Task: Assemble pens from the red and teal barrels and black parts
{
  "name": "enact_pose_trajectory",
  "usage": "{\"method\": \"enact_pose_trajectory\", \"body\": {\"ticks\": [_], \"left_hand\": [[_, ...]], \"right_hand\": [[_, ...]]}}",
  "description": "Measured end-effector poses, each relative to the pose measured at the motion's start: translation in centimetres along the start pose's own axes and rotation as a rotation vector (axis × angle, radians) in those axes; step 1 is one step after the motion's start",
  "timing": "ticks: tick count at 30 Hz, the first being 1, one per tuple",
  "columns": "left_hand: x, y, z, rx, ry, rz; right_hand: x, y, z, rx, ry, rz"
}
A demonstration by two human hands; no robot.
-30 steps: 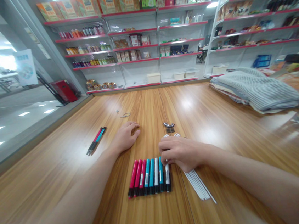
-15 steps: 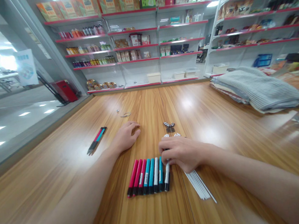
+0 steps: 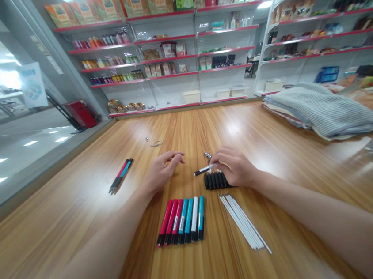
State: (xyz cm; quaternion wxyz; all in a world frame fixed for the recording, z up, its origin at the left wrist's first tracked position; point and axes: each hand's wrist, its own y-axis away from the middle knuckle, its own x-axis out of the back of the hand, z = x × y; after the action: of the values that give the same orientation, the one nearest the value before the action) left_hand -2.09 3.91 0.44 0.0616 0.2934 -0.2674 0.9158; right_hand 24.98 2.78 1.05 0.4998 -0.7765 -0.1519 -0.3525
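Observation:
My right hand (image 3: 234, 166) is closed on a white pen barrel (image 3: 205, 170), held level just above the wooden table (image 3: 274, 148) and pointing left. My left hand (image 3: 163, 168) is raised a little, fingers loosely curled and apart, holding nothing, its fingertips a short way from the pen's tip. Below the hands lies a row of several red, teal and white pen barrels (image 3: 181, 220). A row of black pen parts (image 3: 215, 180) sits under my right hand. White refills (image 3: 243, 220) lie to the right of the barrels.
Two assembled pens (image 3: 121, 175) lie at the left. Small metal springs (image 3: 208, 156) and tiny parts (image 3: 155, 142) sit further back. Folded grey cloths (image 3: 320, 110) are stacked at the right. Store shelves (image 3: 164, 57) stand behind the table.
My right hand has picked the white barrel from the right end of the row and lifted it up and back. My left hand has risen off the table and opened slightly.

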Motion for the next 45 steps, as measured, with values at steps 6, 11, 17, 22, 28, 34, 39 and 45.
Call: {"method": "enact_pose_trajectory", "body": {"ticks": [6, 11, 17, 22, 28, 34, 39, 45], "left_hand": [[-1.2, 0.1, 2.7, 0.010, 0.153, -0.076], [-2.0, 0.1, 3.1, -0.020, 0.092, -0.117], [-1.9, 0.4, 2.9, 0.041, 0.058, -0.123], [-1.9, 0.4, 2.4, 0.068, 0.082, -0.148], [-2.0, 0.4, 2.2, 0.095, 0.190, -0.220], [-1.6, 0.3, 1.9, 0.090, 0.135, -0.162], [-1.6, 0.2, 1.1, 0.116, 0.167, -0.097], [-1.7, 0.2, 0.7, 0.124, 0.134, -0.097]], "right_hand": [[-0.3, 0.1, 0.9, -0.101, 0.068, 0.106], [-0.7, 0.0, 0.7, -0.070, 0.050, 0.078], [-0.9, 0.1, 0.8, -0.078, 0.025, 0.089], [-0.9, 0.1, 0.8, -0.063, 0.022, 0.092], [-0.9, 0.0, 0.6, -0.067, 0.000, 0.115], [-0.6, 0.0, 0.4, -0.187, 0.023, 0.173], [-0.2, 0.4, 1.7, -0.519, 0.020, 0.279], [-0.3, 0.7, 3.3, -0.745, 0.015, 0.306]]}}
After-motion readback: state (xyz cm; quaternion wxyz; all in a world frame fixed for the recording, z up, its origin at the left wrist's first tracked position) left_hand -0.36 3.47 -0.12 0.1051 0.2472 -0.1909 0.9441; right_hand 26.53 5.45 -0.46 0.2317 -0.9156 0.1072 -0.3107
